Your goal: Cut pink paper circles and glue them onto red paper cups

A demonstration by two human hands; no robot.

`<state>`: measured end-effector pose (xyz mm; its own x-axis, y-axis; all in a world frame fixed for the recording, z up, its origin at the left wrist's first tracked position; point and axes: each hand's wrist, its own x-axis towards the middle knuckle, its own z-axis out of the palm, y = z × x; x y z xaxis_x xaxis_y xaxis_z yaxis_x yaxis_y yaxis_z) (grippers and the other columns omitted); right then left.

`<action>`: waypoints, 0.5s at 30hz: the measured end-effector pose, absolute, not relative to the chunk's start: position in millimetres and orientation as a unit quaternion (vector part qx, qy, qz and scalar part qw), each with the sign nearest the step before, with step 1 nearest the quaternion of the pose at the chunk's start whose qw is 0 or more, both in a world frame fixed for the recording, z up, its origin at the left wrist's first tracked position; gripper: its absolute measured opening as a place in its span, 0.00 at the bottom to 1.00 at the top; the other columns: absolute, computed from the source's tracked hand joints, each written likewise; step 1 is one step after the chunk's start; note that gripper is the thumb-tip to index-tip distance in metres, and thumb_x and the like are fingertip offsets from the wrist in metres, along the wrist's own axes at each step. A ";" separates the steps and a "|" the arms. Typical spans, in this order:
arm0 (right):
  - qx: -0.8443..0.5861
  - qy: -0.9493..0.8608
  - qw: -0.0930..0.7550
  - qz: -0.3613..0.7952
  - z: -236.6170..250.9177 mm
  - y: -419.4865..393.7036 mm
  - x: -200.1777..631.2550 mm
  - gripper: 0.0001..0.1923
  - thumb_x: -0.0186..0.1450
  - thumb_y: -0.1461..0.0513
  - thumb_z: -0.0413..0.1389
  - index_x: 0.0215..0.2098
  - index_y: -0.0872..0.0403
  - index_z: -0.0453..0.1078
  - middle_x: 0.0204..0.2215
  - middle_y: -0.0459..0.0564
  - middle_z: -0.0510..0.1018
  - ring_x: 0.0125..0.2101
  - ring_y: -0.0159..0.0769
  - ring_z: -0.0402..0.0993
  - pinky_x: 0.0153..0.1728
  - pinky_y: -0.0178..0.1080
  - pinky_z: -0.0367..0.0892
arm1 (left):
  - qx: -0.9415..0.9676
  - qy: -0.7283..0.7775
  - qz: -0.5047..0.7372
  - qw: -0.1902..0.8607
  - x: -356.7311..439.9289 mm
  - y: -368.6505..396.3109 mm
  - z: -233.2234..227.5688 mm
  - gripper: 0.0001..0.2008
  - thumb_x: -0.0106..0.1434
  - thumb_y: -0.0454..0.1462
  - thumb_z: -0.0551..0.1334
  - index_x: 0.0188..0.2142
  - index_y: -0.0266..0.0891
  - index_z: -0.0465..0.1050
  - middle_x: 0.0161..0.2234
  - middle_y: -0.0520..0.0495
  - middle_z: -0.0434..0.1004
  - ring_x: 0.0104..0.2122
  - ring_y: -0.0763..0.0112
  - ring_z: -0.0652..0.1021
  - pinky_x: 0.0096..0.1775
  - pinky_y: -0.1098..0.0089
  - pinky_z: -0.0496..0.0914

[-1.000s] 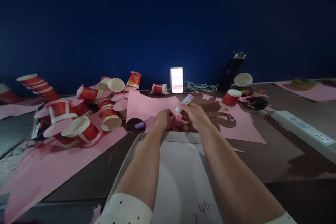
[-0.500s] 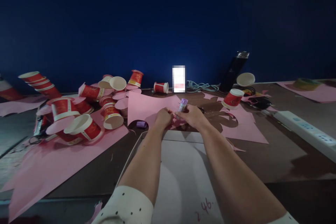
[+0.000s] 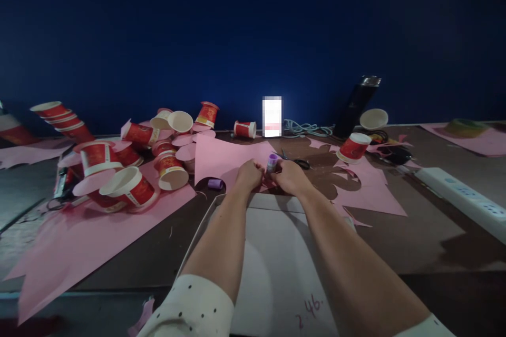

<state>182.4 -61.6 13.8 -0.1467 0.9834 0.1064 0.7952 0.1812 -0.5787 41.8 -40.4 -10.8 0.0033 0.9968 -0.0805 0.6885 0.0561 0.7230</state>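
My right hand [image 3: 293, 177] is closed around a glue stick [image 3: 272, 162] with a purple end pointing up. Close beside it, my left hand [image 3: 250, 175] is pinched on a small piece of pink paper [image 3: 268, 183], most of it hidden by the fingers. Both hands are just beyond the far edge of a white box lid [image 3: 284, 253]. A purple glue stick cap [image 3: 215, 184] lies to the left of my left hand, by a large pink sheet [image 3: 221, 158]. Behind my right hand lie dark-handled scissors [image 3: 302, 164].
Several red paper cups [image 3: 128, 189], some with pink paper discs attached, crowd the left. A lit phone [image 3: 272, 117] stands against the blue wall. On the right are a red cup [image 3: 353, 148], pink scraps [image 3: 371, 189], a dark bottle [image 3: 356, 108] and a white power strip [image 3: 460, 197].
The glue stick has gone from leaning to nearly upright and sits slightly lower, with my right hand. The scissors show more clearly. The whole view has shifted slightly.
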 end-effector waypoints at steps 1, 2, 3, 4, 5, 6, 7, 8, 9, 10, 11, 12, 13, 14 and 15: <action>-0.613 -0.733 0.225 0.188 14.0 -61.7 182.1 0.09 0.55 0.62 0.56 0.35 0.54 0.73 0.31 0.52 0.79 0.29 0.37 0.72 0.28 0.33 0.57 | 0.644 0.658 0.253 0.297 41.6 -40.3 -10.4 0.08 0.57 0.35 0.56 0.32 0.37 0.73 0.28 0.45 0.78 0.26 0.72 0.75 0.29 0.73 0.65; -0.618 -0.736 0.213 0.179 14.6 -61.8 182.0 0.09 0.55 0.63 0.56 0.35 0.54 0.73 0.32 0.53 0.79 0.30 0.37 0.72 0.28 0.34 0.57 | 0.648 0.658 0.253 0.289 41.5 -40.2 -10.1 0.08 0.56 0.35 0.56 0.32 0.37 0.73 0.28 0.45 0.78 0.26 0.72 0.75 0.29 0.73 0.64; -0.621 -0.738 0.201 0.172 15.5 -62.0 181.9 0.10 0.56 0.63 0.56 0.36 0.55 0.73 0.32 0.54 0.79 0.31 0.37 0.72 0.29 0.34 0.57 | 0.651 0.658 0.253 0.282 41.5 -40.3 -9.8 0.08 0.56 0.34 0.55 0.32 0.36 0.73 0.28 0.45 0.78 0.26 0.72 0.75 0.29 0.73 0.64; -0.623 -0.740 0.191 0.166 16.7 -62.2 182.1 0.10 0.56 0.63 0.56 0.36 0.55 0.73 0.33 0.54 0.79 0.31 0.37 0.72 0.29 0.34 0.57 | 0.652 0.659 0.253 0.278 41.4 -40.3 -9.6 0.09 0.55 0.34 0.55 0.32 0.36 0.74 0.28 0.45 0.78 0.26 0.72 0.75 0.29 0.73 0.64; -0.625 -0.742 0.182 0.163 18.0 -62.6 182.5 0.10 0.56 0.62 0.56 0.36 0.56 0.73 0.33 0.55 0.79 0.32 0.38 0.73 0.29 0.34 0.57 | 0.651 0.660 0.253 0.276 41.5 -40.2 -9.6 0.09 0.55 0.33 0.55 0.32 0.36 0.74 0.28 0.45 0.78 0.26 0.72 0.75 0.29 0.73 0.64; -0.625 -0.743 0.176 0.160 19.2 -63.0 183.1 0.10 0.56 0.62 0.56 0.36 0.56 0.73 0.34 0.55 0.79 0.32 0.38 0.73 0.30 0.34 0.57 | 0.651 0.661 0.254 0.275 41.5 -40.0 -9.7 0.09 0.55 0.33 0.56 0.32 0.36 0.74 0.28 0.45 0.78 0.26 0.71 0.75 0.29 0.73 0.64; -0.624 -0.746 0.170 0.159 20.3 -63.4 183.8 0.10 0.56 0.62 0.56 0.36 0.56 0.73 0.34 0.55 0.79 0.32 0.38 0.73 0.30 0.34 0.57 | 0.651 0.661 0.255 0.272 41.5 -39.8 -10.0 0.09 0.54 0.33 0.56 0.32 0.36 0.74 0.28 0.45 0.78 0.27 0.71 0.75 0.29 0.73 0.64; -0.622 -0.749 0.167 0.158 21.1 -63.8 184.7 0.10 0.56 0.62 0.56 0.36 0.56 0.73 0.34 0.55 0.79 0.32 0.38 0.72 0.30 0.34 0.57 | 0.651 0.662 0.256 0.271 41.5 -39.4 -10.4 0.09 0.54 0.33 0.56 0.32 0.36 0.74 0.28 0.45 0.78 0.27 0.71 0.75 0.30 0.73 0.64; -0.618 -0.752 0.164 0.159 21.6 -64.2 185.6 0.09 0.56 0.63 0.56 0.36 0.56 0.73 0.33 0.55 0.79 0.32 0.37 0.72 0.30 0.33 0.57 | 0.651 0.661 0.256 0.271 41.5 -38.9 -10.9 0.09 0.54 0.33 0.56 0.32 0.36 0.74 0.28 0.45 0.78 0.27 0.71 0.75 0.30 0.73 0.64; -0.614 -0.756 0.163 0.159 21.9 -64.5 186.4 0.09 0.56 0.63 0.56 0.35 0.56 0.73 0.33 0.55 0.79 0.31 0.37 0.72 0.29 0.33 0.57 | 0.652 0.660 0.256 0.272 41.4 -38.4 -11.4 0.09 0.54 0.33 0.56 0.32 0.36 0.74 0.27 0.46 0.78 0.26 0.71 0.74 0.29 0.73 0.64; -0.609 -0.760 0.163 0.159 21.8 -64.8 187.2 0.08 0.56 0.63 0.56 0.34 0.55 0.72 0.32 0.54 0.79 0.31 0.37 0.72 0.29 0.33 0.56 | 0.653 0.658 0.257 0.273 41.4 -37.9 -11.9 0.09 0.54 0.33 0.56 0.32 0.37 0.74 0.27 0.46 0.77 0.26 0.72 0.74 0.29 0.73 0.64; -0.604 -0.763 0.164 0.161 21.7 -65.0 187.8 0.08 0.55 0.63 0.56 0.34 0.55 0.72 0.32 0.54 0.78 0.30 0.36 0.71 0.28 0.33 0.56 | 0.654 0.658 0.258 0.270 41.4 -37.4 -12.3 0.08 0.54 0.33 0.56 0.31 0.37 0.74 0.27 0.46 0.77 0.25 0.72 0.74 0.29 0.73 0.63; -0.599 -0.766 0.165 0.165 21.5 -65.3 188.4 0.08 0.55 0.63 0.57 0.33 0.55 0.72 0.31 0.53 0.78 0.29 0.36 0.71 0.28 0.33 0.56 | 0.656 0.658 0.260 0.265 41.4 -37.1 -12.6 0.08 0.53 0.32 0.56 0.30 0.37 0.73 0.26 0.47 0.77 0.25 0.72 0.74 0.29 0.73 0.63; -0.594 -0.769 0.165 0.172 21.4 -65.6 188.8 0.07 0.54 0.62 0.57 0.32 0.55 0.72 0.30 0.53 0.78 0.29 0.35 0.71 0.27 0.33 0.56 | 0.656 0.658 0.262 0.261 41.5 -37.0 -12.8 0.07 0.53 0.32 0.56 0.29 0.37 0.73 0.26 0.47 0.77 0.25 0.72 0.73 0.28 0.73 0.63; -0.588 -0.771 0.163 0.181 21.6 -65.9 189.3 0.07 0.54 0.62 0.58 0.32 0.55 0.72 0.29 0.52 0.78 0.28 0.35 0.70 0.26 0.33 0.55 | 0.654 0.659 0.265 0.259 41.8 -37.1 -12.8 0.06 0.53 0.32 0.57 0.28 0.37 0.73 0.26 0.47 0.76 0.25 0.72 0.73 0.28 0.73 0.63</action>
<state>189.3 -65.9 21.6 -0.2546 0.9663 0.0381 0.8481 0.2420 -0.4713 41.8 -37.1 -12.8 -0.0098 0.9999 0.0052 0.7254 0.0035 0.6883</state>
